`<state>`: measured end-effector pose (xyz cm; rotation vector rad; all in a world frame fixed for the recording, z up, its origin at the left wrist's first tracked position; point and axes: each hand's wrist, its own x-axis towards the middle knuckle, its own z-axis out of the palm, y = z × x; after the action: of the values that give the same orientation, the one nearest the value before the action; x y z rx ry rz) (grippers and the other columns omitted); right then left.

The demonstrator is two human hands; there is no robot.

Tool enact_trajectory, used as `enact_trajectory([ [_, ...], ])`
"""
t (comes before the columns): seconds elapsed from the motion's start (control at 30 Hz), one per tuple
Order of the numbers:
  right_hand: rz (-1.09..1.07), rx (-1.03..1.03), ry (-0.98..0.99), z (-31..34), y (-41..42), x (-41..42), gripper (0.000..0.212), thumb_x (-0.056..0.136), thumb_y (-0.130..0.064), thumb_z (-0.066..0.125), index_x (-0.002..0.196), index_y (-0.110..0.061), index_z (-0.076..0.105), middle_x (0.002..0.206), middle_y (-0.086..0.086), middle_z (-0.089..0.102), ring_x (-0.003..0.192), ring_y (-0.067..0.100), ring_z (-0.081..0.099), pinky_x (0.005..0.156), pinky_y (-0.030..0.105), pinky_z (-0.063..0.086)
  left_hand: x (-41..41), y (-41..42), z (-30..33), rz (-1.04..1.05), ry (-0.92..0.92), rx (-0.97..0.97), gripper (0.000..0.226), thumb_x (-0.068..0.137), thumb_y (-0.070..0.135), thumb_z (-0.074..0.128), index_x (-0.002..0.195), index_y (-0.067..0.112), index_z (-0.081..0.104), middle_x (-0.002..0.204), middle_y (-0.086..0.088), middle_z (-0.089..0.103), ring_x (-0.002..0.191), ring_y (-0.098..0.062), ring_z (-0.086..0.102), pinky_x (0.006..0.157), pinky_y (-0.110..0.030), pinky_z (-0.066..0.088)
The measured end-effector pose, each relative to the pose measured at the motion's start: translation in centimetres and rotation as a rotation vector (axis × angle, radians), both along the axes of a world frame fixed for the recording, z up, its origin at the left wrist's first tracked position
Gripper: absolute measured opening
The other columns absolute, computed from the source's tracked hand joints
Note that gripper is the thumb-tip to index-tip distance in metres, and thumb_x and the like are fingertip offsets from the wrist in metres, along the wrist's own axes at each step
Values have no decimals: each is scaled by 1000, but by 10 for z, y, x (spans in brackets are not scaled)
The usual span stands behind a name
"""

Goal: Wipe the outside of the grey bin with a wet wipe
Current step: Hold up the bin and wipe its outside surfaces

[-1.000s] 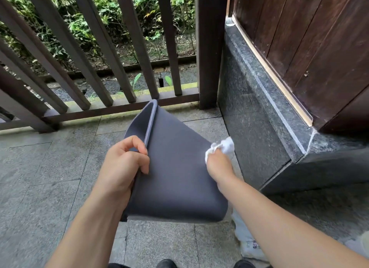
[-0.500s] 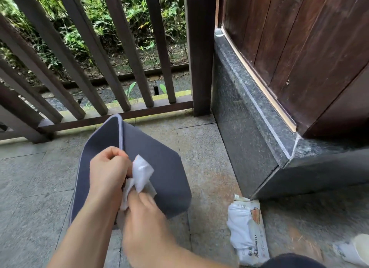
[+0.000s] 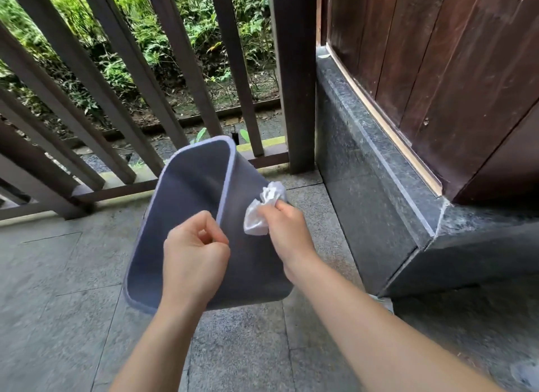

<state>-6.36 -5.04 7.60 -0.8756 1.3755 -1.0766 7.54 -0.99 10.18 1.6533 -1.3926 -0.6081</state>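
Fingers [image 3: 211, 234] of the left hand [image 3: 194, 260]: clenched over the pale rim of the soft grey rectangular bin [image 3: 256, 263], holding it tilted above the grey stone-tiled floor [image 3: 58, 275], mouth turned left toward the dark wooden railing [image 3: 180, 70].
Fingers [image 3: 281, 206] of the right hand [image 3: 291, 234]: pinched round a crumpled white wet wipe [image 3: 261, 213], pressed against the bin's upward-facing outer wall near its far edge.
Step in hand, as judged: wiping 1 outer face, mid-stroke.
Next move, as judged: firm pressure drawn along the wall toward the base, the left hand bracing the pliant side, then a turn of the bin to present another face.
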Motion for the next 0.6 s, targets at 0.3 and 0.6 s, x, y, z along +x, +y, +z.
enact_trajectory([
  [0.3, -119, -269, 435, 15, 0, -10, 43, 78, -59, 66, 62, -26, 44, 72, -5, 59, 69, 16, 54, 55, 27, 34, -37, -1, -10, -206, -5, 24, 16, 52, -1, 42, 54, 14, 46, 43, 6, 39, 46, -12, 30, 47, -26, 22],
  [0.6, -190, -259, 605, 13, -5, -28, 34, 70, -24, 64, 57, -22, 33, 62, -1, 50, 58, 18, 44, 51, 28, 30, -66, 11, -11, -345, 129, 127, 26, 54, -4, 43, 72, 15, 45, 53, -9, 47, 51, -18, 29, 46, -31, 20],
])
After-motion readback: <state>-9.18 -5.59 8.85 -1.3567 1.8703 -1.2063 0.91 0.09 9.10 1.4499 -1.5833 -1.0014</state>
